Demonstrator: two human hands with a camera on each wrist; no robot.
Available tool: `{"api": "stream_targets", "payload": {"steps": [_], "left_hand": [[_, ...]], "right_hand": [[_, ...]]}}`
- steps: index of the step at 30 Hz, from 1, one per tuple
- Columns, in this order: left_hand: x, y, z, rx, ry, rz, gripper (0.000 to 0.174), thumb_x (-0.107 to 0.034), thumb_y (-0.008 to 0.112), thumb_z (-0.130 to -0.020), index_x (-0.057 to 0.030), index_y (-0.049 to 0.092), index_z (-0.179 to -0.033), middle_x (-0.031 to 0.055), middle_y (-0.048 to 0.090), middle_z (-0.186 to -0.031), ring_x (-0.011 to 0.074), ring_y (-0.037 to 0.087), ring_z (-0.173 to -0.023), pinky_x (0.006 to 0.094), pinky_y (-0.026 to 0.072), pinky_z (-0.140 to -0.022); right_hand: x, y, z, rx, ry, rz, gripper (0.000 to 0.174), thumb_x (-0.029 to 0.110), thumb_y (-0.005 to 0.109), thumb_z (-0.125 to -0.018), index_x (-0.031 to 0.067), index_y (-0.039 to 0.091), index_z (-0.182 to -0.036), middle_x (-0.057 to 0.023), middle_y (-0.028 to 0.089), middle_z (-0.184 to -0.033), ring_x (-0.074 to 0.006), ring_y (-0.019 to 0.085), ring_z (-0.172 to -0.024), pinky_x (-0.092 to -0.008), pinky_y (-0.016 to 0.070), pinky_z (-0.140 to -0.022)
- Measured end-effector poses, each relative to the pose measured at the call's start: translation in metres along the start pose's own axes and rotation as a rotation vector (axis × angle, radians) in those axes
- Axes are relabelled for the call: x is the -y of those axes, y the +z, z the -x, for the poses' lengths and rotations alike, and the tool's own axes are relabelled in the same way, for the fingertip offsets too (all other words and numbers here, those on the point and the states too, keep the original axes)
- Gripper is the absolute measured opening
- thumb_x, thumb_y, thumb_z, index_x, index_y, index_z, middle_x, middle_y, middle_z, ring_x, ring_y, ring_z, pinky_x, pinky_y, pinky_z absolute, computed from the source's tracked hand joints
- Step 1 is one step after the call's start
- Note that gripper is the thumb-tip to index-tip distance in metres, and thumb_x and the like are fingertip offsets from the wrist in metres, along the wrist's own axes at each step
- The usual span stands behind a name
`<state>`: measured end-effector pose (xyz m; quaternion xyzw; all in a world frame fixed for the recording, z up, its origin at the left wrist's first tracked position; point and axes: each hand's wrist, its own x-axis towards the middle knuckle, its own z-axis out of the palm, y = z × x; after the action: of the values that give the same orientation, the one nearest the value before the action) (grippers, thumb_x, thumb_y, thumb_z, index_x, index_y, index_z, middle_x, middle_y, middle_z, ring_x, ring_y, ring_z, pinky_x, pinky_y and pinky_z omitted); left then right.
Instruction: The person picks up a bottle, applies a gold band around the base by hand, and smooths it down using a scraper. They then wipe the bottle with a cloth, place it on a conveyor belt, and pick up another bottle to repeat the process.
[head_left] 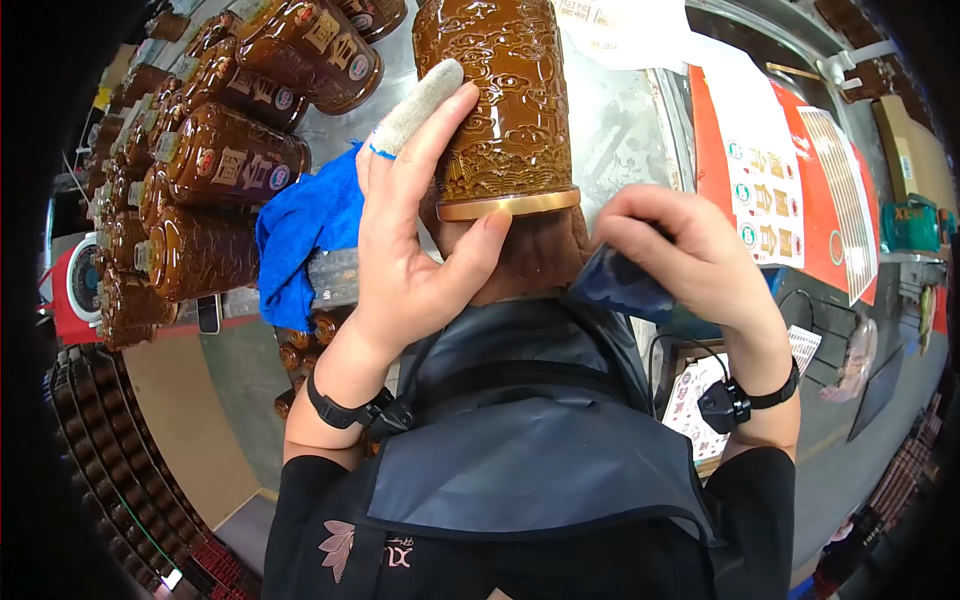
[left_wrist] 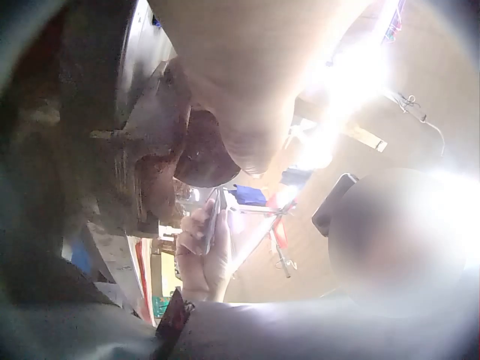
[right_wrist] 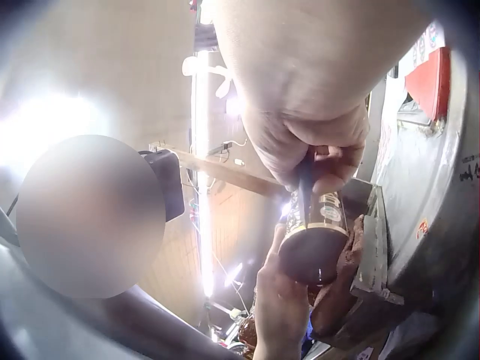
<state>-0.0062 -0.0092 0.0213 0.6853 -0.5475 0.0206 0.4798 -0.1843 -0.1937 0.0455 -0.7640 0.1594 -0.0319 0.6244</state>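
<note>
A brown glass bottle (head_left: 500,120) with embossed patterns lies on its side, its gold-banded base (head_left: 540,201) towards me. My left hand (head_left: 405,225) holds it near that base, thumb on the gold band and fingers along its side. A grey finger cot (head_left: 420,108) covers one of those fingers. Right of the base, my right hand (head_left: 690,240) pinches a dark blue flat piece (head_left: 625,285) between thumb and fingers. The right wrist view shows that thin piece edge-on, close to the bottle's dark round base (right_wrist: 311,255). Brown padding (head_left: 525,265) lies under the base end.
Many labelled brown bottles (head_left: 235,155) stand and lean at the left, beside a crumpled blue cloth (head_left: 315,235). On the right are label sheets (head_left: 765,190) over a red sheet (head_left: 712,110). A round dial scale (head_left: 82,280) and a phone (head_left: 209,314) sit farther left.
</note>
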Motion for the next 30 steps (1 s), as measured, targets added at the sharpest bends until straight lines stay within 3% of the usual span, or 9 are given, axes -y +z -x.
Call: {"api": "stream_targets", "payload": {"steps": [2,3,7,18,20,26,27,29,30], "left_hand": [[-0.003,0.001,0.0,0.007,-0.046,0.007,0.071,-0.011,0.072,-0.078,-0.0033,0.052,-0.145,0.0178,0.054,-0.145,0.0333,0.047,-0.134,0.0413,0.0284,-0.114],[-0.004,0.002,0.0,0.007,-0.045,0.006,0.071,-0.011,0.072,-0.078,-0.0033,0.052,-0.145,0.0178,0.054,-0.145,0.0333,0.047,-0.134,0.0413,0.0284,-0.114],[-0.005,0.005,0.0,-0.015,-0.09,-0.006,0.073,-0.014,0.073,-0.078,-0.0049,0.05,-0.146,0.0154,0.056,-0.143,0.0326,0.048,-0.132,0.0408,0.0284,-0.113],[-0.006,0.01,-0.001,-0.056,-0.102,-0.051,0.075,-0.02,0.077,-0.073,-0.0057,0.052,-0.143,0.0133,0.057,-0.137,0.0308,0.046,-0.126,0.042,0.0292,-0.109],[-0.008,0.007,0.0,0.048,-0.139,-0.069,0.08,-0.013,0.07,-0.078,0.0007,0.039,-0.15,0.0153,0.042,-0.144,0.0265,0.041,-0.137,0.0401,0.032,-0.117],[-0.007,0.006,-0.001,0.025,-0.054,-0.11,0.098,-0.04,0.09,-0.068,-0.0067,0.045,-0.149,0.0157,0.049,-0.148,0.0334,0.041,-0.136,0.0436,0.0243,-0.113],[-0.006,0.0,-0.002,0.075,-0.01,-0.204,0.108,-0.054,0.088,-0.069,-0.0014,0.041,-0.151,0.0197,0.042,-0.152,0.0353,0.039,-0.139,0.0452,0.0294,-0.117],[-0.002,-0.009,-0.001,0.089,0.003,-0.221,0.106,-0.053,0.087,-0.071,-0.0014,0.041,-0.151,0.0201,0.042,-0.152,0.0358,0.039,-0.14,0.0454,0.0294,-0.117],[-0.001,-0.011,-0.002,0.107,0.019,-0.237,0.103,-0.051,0.087,-0.073,-0.0014,0.042,-0.151,0.0204,0.042,-0.153,0.0363,0.039,-0.141,0.0455,0.0294,-0.118]], "right_hand": [[0.003,0.006,-0.009,0.083,-0.068,0.132,0.02,0.017,0.064,-0.098,-0.0017,0.069,-0.096,-0.008,0.065,-0.074,-0.0149,0.061,-0.07,-0.0306,0.0491,-0.066],[0.003,0.01,-0.011,0.095,-0.053,0.113,0.024,0.021,0.067,-0.096,-0.0025,0.067,-0.091,-0.0149,0.063,-0.072,-0.0261,0.061,-0.065,-0.0358,0.0487,-0.064],[0.009,0.01,-0.016,0.1,-0.157,0.272,0.028,0.024,0.07,-0.094,-0.0023,0.065,-0.086,-0.0209,0.062,-0.074,-0.0396,0.061,-0.069,-0.0418,0.0485,-0.063],[0.009,0.012,-0.016,0.062,-0.229,0.395,0.029,0.025,0.07,-0.093,-0.0018,0.065,-0.084,-0.0212,0.064,-0.075,-0.0414,0.063,-0.074,-0.0468,0.049,-0.065],[0.009,0.012,-0.016,0.055,-0.237,0.397,0.029,0.025,0.07,-0.093,-0.0018,0.065,-0.083,-0.0211,0.065,-0.076,-0.0415,0.063,-0.074,-0.0471,0.0489,-0.065],[0.013,0.003,-0.014,0.107,-0.179,0.311,0.026,0.026,0.071,-0.093,-0.0002,0.069,-0.089,-0.0191,0.065,-0.075,-0.0359,0.065,-0.071,-0.041,0.0502,-0.065],[0.014,-0.004,-0.011,0.085,-0.088,0.299,0.025,0.025,0.071,-0.093,0.0002,0.069,-0.091,-0.0169,0.065,-0.074,-0.0308,0.065,-0.069,-0.038,0.0501,-0.065],[0.011,-0.019,-0.006,-0.001,-0.018,0.22,0.019,0.019,0.07,-0.094,0.0005,0.069,-0.092,-0.0075,0.065,-0.072,-0.0135,0.062,-0.07,-0.0287,0.0495,-0.066],[0.021,-0.025,-0.003,-0.029,0.167,0.011,0.015,0.016,0.07,-0.095,0.0014,0.068,-0.099,-0.0023,0.067,-0.08,-0.0074,0.061,-0.075,-0.0247,0.0504,-0.069]]}}
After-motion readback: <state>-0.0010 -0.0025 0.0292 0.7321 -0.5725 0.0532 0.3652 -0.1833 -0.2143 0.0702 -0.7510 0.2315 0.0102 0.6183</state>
